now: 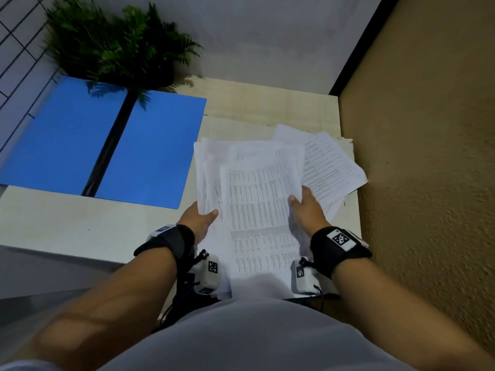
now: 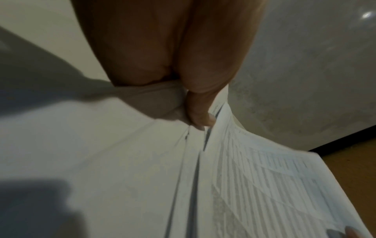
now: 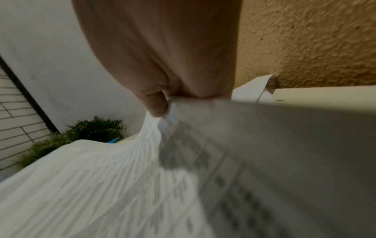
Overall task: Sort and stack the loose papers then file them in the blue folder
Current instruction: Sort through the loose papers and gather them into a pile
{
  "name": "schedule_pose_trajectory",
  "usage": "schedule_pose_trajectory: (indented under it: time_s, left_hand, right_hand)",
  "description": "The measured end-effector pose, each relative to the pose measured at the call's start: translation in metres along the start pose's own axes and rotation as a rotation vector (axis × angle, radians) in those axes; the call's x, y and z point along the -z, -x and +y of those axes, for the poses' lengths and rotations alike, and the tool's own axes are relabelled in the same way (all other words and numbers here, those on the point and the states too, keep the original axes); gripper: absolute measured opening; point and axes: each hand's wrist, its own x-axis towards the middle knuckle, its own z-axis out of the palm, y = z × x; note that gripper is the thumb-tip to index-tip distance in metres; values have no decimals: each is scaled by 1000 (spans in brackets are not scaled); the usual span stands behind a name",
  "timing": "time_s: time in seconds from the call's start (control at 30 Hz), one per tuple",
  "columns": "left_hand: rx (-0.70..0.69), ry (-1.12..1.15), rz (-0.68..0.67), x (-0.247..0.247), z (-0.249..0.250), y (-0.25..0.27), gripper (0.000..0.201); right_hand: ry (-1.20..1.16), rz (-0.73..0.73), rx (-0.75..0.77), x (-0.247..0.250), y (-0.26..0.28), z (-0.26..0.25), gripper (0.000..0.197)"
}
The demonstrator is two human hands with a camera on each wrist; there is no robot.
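Note:
A loose stack of printed papers [image 1: 257,199] is lifted over the pale table [image 1: 67,226], held at both side edges. My left hand [image 1: 199,216] pinches the left edge, thumb on top; the left wrist view shows the thumb [image 2: 200,116] pressed on several fanned sheets [image 2: 254,185]. My right hand [image 1: 305,207] grips the right edge, and its thumb [image 3: 155,104] pinches the top sheet [image 3: 101,185] in the right wrist view. More loose sheets [image 1: 329,162] lie on the table to the right. The blue folder [image 1: 107,143] lies open and flat at the left.
A green fern-like plant [image 1: 117,46] stands behind the folder and overhangs its spine. A textured tan wall [image 1: 428,156] runs close along the table's right edge. A white wall [image 1: 267,36] is behind the table.

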Motion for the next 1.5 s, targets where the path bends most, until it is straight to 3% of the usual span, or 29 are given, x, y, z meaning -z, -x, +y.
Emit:
schedule_pose_trajectory:
  time_s: [0.07, 0.17, 0.23, 0.33, 0.43, 0.47, 0.53, 0.6, 0.67, 0.7, 0.8, 0.87, 0.93, 1.07, 1.27, 1.5]
  left_hand:
    - [14, 29, 20, -2, 2, 2, 50]
    - [55, 90, 34, -3, 6, 4, 56]
    - [85, 93, 40, -4, 8, 5, 64]
    - [46, 134, -20, -4, 11, 11, 67]
    - [19, 134, -63, -6, 5, 10, 53]
    - [31, 150, -41, -5, 2, 8, 51]
    - [59, 203, -18, -3, -6, 3, 45]
    - [74, 237, 0, -2, -11, -1, 43]
    - [69, 272, -1, -3, -11, -1, 44]
    - [65, 279, -8, -4, -10, -1, 44]
    - [66, 256, -23, -6, -8, -1, 43]
    - [66, 224, -20, -6, -7, 0, 45]
    - [51, 190, -23, -6, -7, 1, 46]
    - [59, 187, -20, -7, -5, 2, 44]
    - [63, 235, -36, -6, -10, -3, 47]
    - [60, 300, -75, -4, -17, -9, 50]
  right_hand:
    - [123, -121, -34, -2, -7, 3, 41]
    - [157, -164, -33, -4, -16, -1, 43]
    - [84, -112, -9, -5, -20, -3, 48]
    - [-97, 83, -49, -12, -17, -8, 44]
    - [-68, 21, -57, -28, -16, 1, 39]
    - [-82, 66, -50, -30, -16, 3, 38]
    - [-175, 309, -102, -20, -21, 5, 37]
    - [-72, 564, -316, 4, -30, 12, 50]
    - [-18, 635, -520, 24, -36, 21, 65]
    - [-122, 621, -538, 29, -41, 25, 68]
    - [-544, 458, -434, 25, -49, 29, 65]
    - [-596, 358, -408, 22, -52, 32, 50]
    - [-545, 272, -413, 21, -56, 40, 40]
    - [-199, 153, -448, 29, -46, 34, 52]
    - [-185, 261, -337, 48, -25, 23, 39]
    - [18, 710, 142, 105, 20, -36, 29]
